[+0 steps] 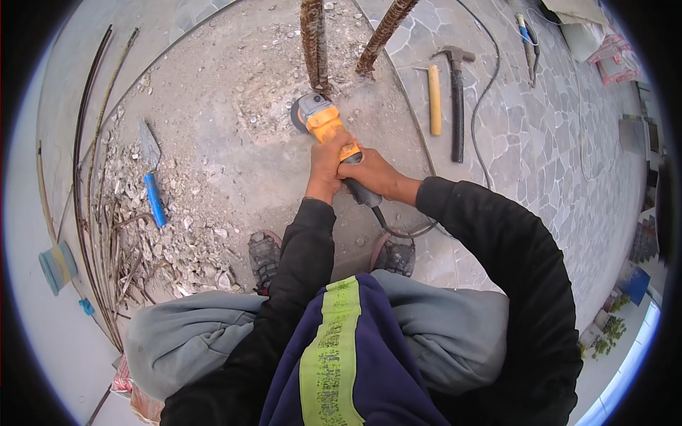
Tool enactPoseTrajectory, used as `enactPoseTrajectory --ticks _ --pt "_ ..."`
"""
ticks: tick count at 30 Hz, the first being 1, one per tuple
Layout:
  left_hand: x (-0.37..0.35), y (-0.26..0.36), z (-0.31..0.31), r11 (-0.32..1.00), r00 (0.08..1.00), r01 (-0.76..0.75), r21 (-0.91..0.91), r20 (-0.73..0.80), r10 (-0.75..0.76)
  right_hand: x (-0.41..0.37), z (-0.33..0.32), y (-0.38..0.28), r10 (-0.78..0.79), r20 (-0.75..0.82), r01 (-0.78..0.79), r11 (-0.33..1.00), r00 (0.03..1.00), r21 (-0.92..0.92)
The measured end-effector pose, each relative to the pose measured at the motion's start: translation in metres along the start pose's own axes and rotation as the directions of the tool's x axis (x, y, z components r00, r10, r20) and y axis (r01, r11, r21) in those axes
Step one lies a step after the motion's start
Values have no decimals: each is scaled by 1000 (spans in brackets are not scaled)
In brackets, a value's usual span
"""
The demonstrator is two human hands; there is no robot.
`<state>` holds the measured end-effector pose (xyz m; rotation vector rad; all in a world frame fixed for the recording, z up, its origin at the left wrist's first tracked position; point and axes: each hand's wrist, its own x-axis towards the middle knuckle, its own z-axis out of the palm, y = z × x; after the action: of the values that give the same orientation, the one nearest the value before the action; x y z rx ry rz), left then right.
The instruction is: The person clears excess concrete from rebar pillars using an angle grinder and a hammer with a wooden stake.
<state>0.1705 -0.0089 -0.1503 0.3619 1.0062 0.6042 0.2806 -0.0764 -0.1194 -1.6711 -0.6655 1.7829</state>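
Observation:
A yellow and grey angle grinder (325, 121) is gripped in both hands at the middle of the head view. My left hand (327, 165) wraps round the front of its yellow body. Just behind, my right hand (376, 173) closes round the dark rear grip, where the black power cord (387, 225) comes out. The grinder's disc (298, 116) sits at its left side, close over the dusty concrete. Right at the grinder's head stands a rusty steel bar (314, 46), and a second rusty bar (383, 39) leans beside it.
Left lie a blue-handled trowel (154, 199), broken rubble (192, 245) and long rods (82, 163). On the right paving are a hammer (457, 103), a yellow wooden handle (434, 99), a cable (490, 85) and pliers-like tool (529, 50). My shoes (394, 254) flank the cord.

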Motion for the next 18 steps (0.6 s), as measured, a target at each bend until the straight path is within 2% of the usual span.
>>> enactPoseTrajectory --ticks 7,11,18 --pt "2 9 -5 999 999 -36 -1 -11 36 -4 9 -17 -89 10 89 996 996 24" --pt "-1 13 -4 1000 1000 -11 14 -22 11 3 11 -12 -91 -29 91 996 995 -11" --pt "2 12 -5 999 1000 -27 19 -6 27 1 5 -20 -23 10 23 999 1000 -25"
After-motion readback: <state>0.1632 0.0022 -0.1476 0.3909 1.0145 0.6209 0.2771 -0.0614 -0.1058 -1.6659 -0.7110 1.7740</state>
